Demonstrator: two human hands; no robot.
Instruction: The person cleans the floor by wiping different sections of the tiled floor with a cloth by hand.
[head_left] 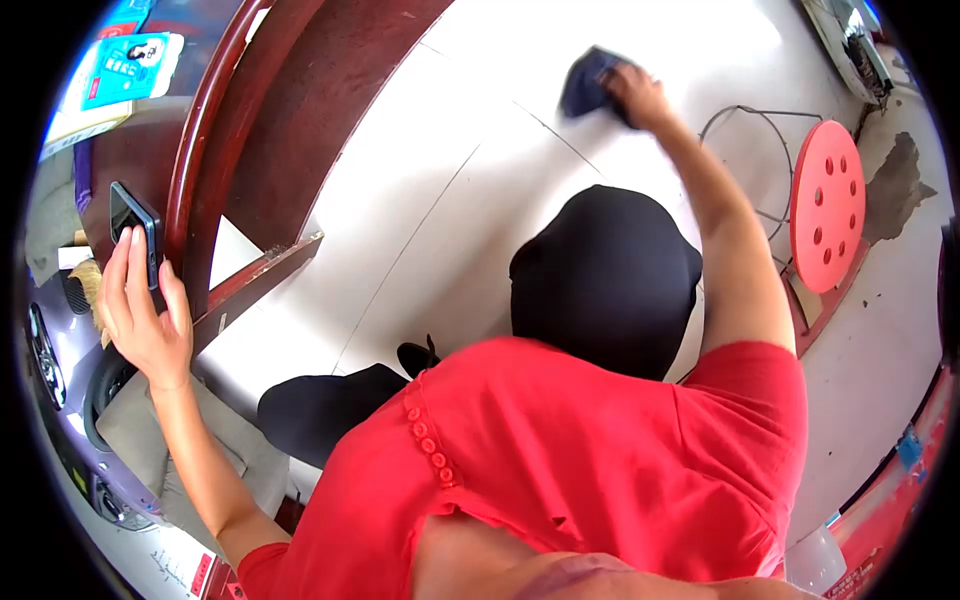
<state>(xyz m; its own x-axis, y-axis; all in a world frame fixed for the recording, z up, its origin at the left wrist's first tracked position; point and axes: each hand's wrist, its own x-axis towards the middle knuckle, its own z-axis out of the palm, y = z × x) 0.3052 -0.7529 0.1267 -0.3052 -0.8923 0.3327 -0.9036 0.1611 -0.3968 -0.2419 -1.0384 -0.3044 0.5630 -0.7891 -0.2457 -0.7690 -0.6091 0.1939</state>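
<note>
My right hand [637, 95] is closed on a dark blue cloth [590, 82], which it presses against the pale tiled floor [440, 150]. The hand and the cloth are slightly blurred. On the left, my left hand [148, 320] has its fingers stretched out over the lower part of a dark phone [130, 208], with the thumb apart along its side. The phone lies at the dark wooden furniture [300, 110]; what is under my palm is hidden.
A red round stool seat with holes [828, 205] stands on edge at right, its wire legs [745, 108] near my right arm. A wooden leg [265, 270] juts out at left. A blue packet [128, 70] lies upper left. A grey cushion [215, 470] is below my left arm.
</note>
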